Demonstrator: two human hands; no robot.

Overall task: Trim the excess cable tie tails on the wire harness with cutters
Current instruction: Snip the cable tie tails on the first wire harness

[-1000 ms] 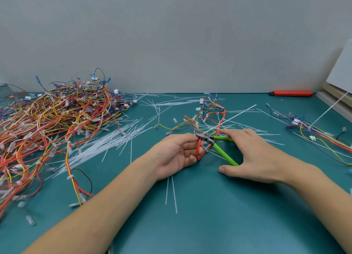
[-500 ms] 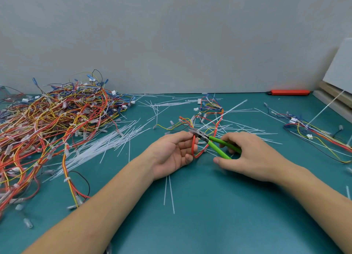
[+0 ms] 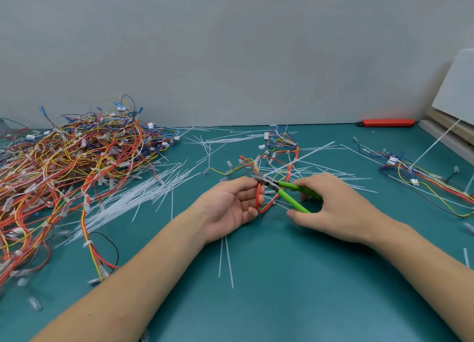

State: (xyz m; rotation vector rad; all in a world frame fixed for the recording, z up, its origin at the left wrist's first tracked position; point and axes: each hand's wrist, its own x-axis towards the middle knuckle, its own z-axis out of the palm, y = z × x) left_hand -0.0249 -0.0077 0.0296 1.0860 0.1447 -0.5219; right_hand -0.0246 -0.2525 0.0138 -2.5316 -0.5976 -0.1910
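Observation:
A wire harness [image 3: 282, 149] of red, yellow and blue wires lies in the middle of the teal table, with white cable ties on it. My left hand [image 3: 230, 205] lies palm up and pinches a red loop of this harness between thumb and fingers. My right hand [image 3: 331, 208] grips the green handles of the cutters [image 3: 284, 190]. The cutters' metal jaws sit at my left fingertips, right at the red wire loop. Whether a tie tail lies between the jaws is too small to tell.
A big heap of wire harnesses [image 3: 64, 172] fills the left side. Loose white cable ties and cut tails [image 3: 143, 198] are scattered across the middle. Another harness [image 3: 420, 180] lies at the right. An orange-red tool [image 3: 386, 122] lies by the wall; pale boards [image 3: 451, 126] at far right.
My right hand closed around the green handles and lifted the cutters off the table. The jaws shifted slightly left toward my left fingertips. My left hand kept holding the red loop.

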